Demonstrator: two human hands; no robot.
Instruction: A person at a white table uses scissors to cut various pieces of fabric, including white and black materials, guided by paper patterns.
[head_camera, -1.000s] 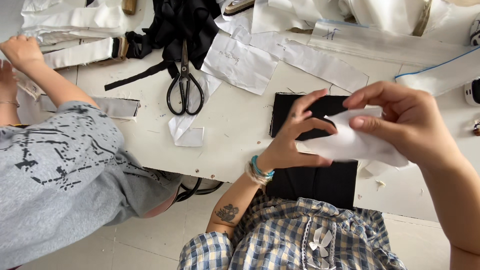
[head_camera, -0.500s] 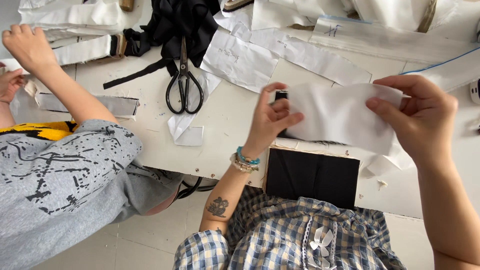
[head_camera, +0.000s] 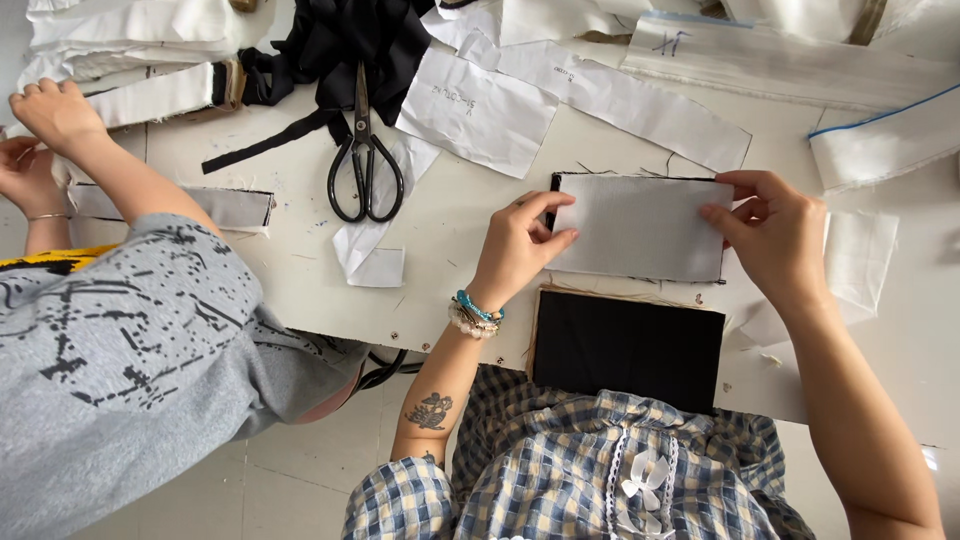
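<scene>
Left hand (head_camera: 515, 245): pinched the left edge of the white fabric rectangle (head_camera: 640, 228).
Right hand (head_camera: 775, 235): pinched its right edge.
Fabric: lay flat on the bench (head_camera: 300, 270), just above a black panel (head_camera: 625, 345).
Scissors (head_camera: 365, 165): well left.

The fabric piece (head_camera: 640, 227) lies on the table (head_camera: 470, 215), scissors (head_camera: 365, 160) left, fabric stack (head_camera: 625, 345) before it.

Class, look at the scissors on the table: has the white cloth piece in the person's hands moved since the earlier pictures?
Yes. The white cloth piece, once crumpled, is now spread flat and sits closer to the scissors.
</scene>
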